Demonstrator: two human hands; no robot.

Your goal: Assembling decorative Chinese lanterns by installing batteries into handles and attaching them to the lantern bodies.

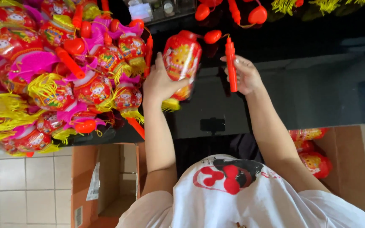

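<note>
My left hand [159, 82] grips a red toy lantern [181, 59] with a printed picture and a yellow tassel at its lower end. My right hand [246, 76] holds the lantern's red stick handle [231, 63] upright. A thin cord with a red heart-shaped piece [212, 36] links the handle's top to the lantern. Both hands hover over a glossy black table [309, 84].
A big heap of finished red, pink and yellow lanterns [60, 71] covers the table's left side. Loose red hearts and handles [241, 12] lie at the far edge. An open cardboard box [106, 181] stands below left, and a box with more lanterns [313, 156] at the right.
</note>
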